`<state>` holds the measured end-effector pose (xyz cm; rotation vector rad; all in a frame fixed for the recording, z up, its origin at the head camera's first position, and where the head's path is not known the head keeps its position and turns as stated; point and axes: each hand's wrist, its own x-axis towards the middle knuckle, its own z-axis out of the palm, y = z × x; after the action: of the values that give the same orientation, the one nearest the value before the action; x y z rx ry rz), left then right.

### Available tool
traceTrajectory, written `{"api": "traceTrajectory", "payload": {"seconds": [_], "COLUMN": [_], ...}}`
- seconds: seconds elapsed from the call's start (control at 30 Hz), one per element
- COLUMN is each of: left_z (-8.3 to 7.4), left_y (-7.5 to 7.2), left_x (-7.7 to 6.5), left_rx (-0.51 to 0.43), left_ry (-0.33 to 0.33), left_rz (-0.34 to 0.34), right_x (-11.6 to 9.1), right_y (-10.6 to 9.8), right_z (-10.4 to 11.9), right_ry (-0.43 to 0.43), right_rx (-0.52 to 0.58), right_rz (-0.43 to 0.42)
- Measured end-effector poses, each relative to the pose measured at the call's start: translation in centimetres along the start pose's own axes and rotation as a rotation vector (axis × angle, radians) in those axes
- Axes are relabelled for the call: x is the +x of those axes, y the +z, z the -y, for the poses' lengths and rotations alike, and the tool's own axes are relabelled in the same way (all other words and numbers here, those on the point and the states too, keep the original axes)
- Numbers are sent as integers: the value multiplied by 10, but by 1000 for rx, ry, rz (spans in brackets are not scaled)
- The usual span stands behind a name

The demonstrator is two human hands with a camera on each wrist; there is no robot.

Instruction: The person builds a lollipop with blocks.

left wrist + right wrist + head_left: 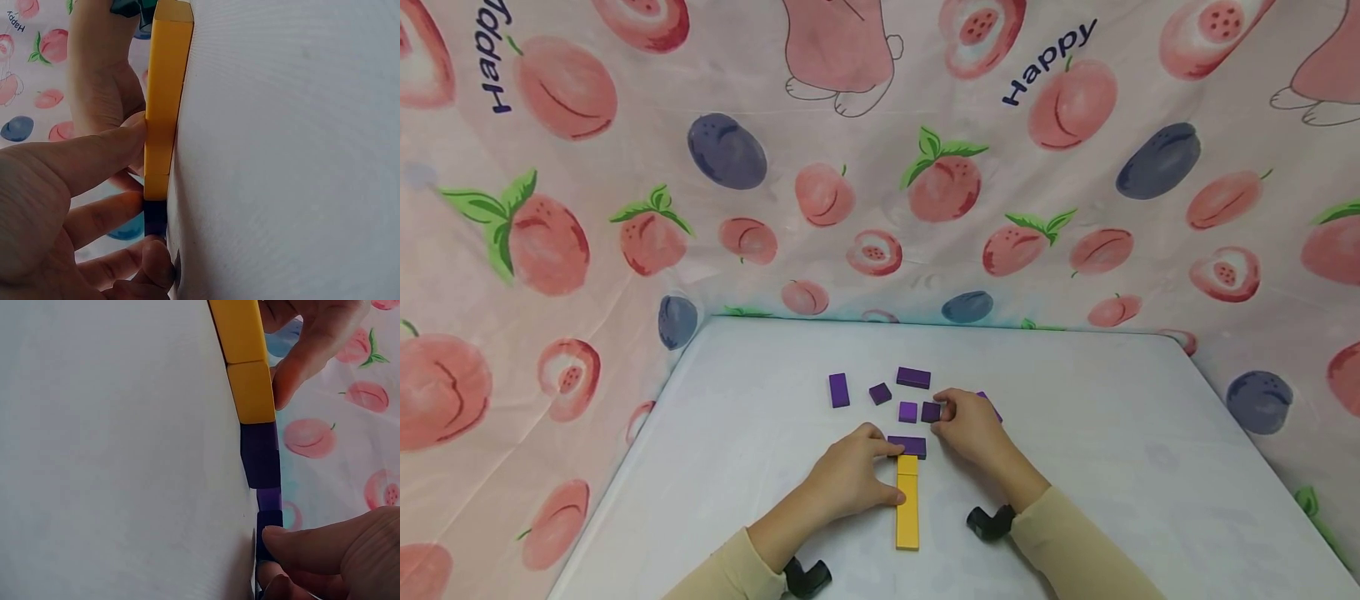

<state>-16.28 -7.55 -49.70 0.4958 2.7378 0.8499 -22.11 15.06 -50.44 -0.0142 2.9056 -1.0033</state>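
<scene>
A yellow bar (907,525) and a yellow cube (907,465) lie end to end on the white table, with a purple bar (916,443) set crosswise at their far end. My left hand (848,473) is beside this row. Its thumb touches the yellow bar's side, and a fingertip rests at the purple bar. Just beyond, my right hand (973,429) pinches a dark purple cube (269,534) between thumb and finger. A brighter purple cube (907,412) sits just left of the pinched one.
Farther back lie a purple bar (913,377), a tilted purple cube (880,393) and another purple bar (838,390). One purple block (993,407) is partly hidden behind my right hand. Black wrist-worn devices (991,523) hang near both sleeves. A fruit-printed cloth (865,150) rises behind the table.
</scene>
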Motion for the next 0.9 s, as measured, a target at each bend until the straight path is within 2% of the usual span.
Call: {"api": "traceTrajectory", "payload": {"seconds": [0.33, 0.9], "left_z": [0, -2], "left_y": [0, -3], "left_x": [-1, -3], "left_rx": [3, -2], "left_ry": [8, 16], "left_rz": [-6, -1], "right_x": [-1, -4], "right_y": [-2, 0], "right_z": [2, 2], "right_ry": [1, 6], "right_rx": [-2, 31], "right_rz": [-2, 65]}}
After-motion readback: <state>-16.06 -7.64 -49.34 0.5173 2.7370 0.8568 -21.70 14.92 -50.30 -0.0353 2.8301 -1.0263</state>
